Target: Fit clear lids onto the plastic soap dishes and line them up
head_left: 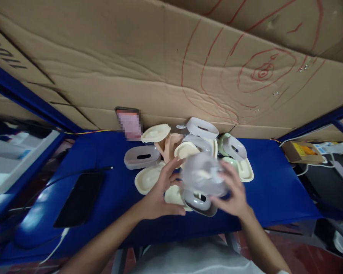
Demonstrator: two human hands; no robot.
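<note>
1. Head view's what I've got on my end, and the middle is pretty smeary. There's a blurred grey piece (200, 173) up over the middle of the pile, between the two hands. Too fuzzy for me to make out its exact shape.
2. Right hand (233, 188) has that piece gripped by its right side, fingers up along the edge and thumb lower down.
3. Left hand (160, 194) is open, fingers spread and bent, thumb pointing off to the right on its own. Fingertips are right by the piece's left edge, but I can't tell if they're touching it.
4. Just below the held piece I see a glossy grey slotted piece (199, 203), with a cream piece (173, 196) right beside it.
5. Left side of the pile: a grey slotted tray (131, 156) and a cream dish (145, 180) partly behind the left hand.
6. Farther back, a cream lid (157, 133), some peach parts (171, 146) and a pale slotted piece (204, 129) by the cardboard wall (103, 57), which has red rings scribbled on it.
7. Over right: another grey slotted piece (236, 148) tilted against something green, plus a cream tray (248, 171).
8. All that's on the blue desk (274, 190), with a dark phone (80, 199) well off to the left.
</note>
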